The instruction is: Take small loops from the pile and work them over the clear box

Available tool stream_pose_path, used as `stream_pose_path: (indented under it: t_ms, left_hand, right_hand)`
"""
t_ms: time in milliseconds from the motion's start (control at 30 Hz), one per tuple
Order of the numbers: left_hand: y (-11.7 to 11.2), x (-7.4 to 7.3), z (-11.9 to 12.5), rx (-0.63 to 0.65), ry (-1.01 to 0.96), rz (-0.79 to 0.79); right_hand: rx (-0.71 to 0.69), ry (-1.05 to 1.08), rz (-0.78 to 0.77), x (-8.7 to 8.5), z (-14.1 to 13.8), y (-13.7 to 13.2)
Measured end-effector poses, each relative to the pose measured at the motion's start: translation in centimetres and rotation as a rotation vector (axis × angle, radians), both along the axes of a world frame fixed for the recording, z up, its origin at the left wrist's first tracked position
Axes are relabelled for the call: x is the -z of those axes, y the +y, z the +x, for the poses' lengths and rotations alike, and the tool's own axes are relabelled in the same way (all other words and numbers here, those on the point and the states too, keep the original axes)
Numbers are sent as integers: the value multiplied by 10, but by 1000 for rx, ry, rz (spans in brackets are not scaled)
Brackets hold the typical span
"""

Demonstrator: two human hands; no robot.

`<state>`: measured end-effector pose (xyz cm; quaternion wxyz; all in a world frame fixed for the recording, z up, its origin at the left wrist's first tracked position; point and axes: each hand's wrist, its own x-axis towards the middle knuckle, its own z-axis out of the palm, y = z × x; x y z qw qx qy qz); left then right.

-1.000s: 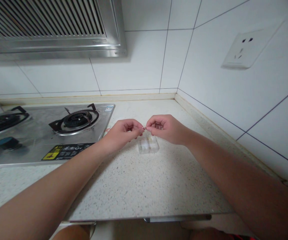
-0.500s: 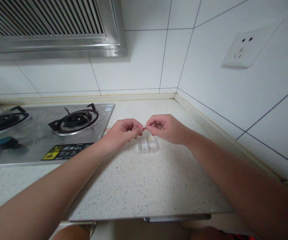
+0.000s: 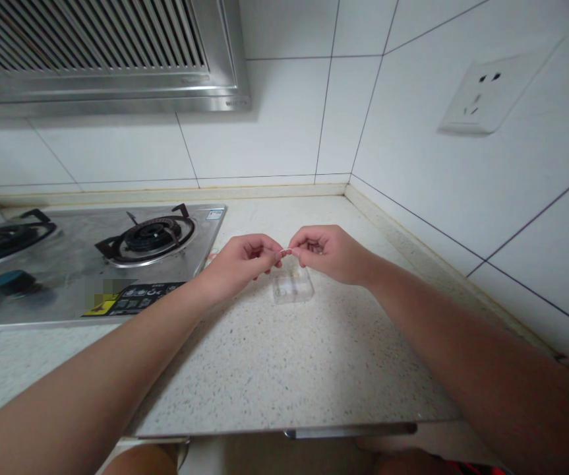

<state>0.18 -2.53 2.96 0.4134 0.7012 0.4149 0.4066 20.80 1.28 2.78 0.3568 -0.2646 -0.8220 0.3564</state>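
Thin pale piece (image 3: 287,250) spanning the gap between left hand (image 3: 244,256) and right hand (image 3: 328,254)

Nearest, a long bar (image 3: 351,432) is running beneath the front edge of the worktop (image 3: 274,369). Farther in, a clear plastic box (image 3: 293,293) is resting on the worktop, its far part disappearing behind the hands. Just past the box's near side, the left hand is pinching the piece between thumb and fingertips, and the right hand is gripping it likewise from the other side; it is showing too small to identify. To the left, a steel hob (image 3: 74,251) is carrying black burners (image 3: 154,236). Behind, white tiles (image 3: 284,132) are lining the walls, a socket (image 3: 479,95) is sitting at right, and a range hood (image 3: 225,53) is hanging at upper left.
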Motion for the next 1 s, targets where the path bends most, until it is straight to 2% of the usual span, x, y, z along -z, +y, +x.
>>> stream_pose_path:
  t_ms: [1000]
  left_hand:
    - [1, 1, 0, -14, 10, 24]
  right_hand:
    - [-3, 3, 16, 1, 0, 2]
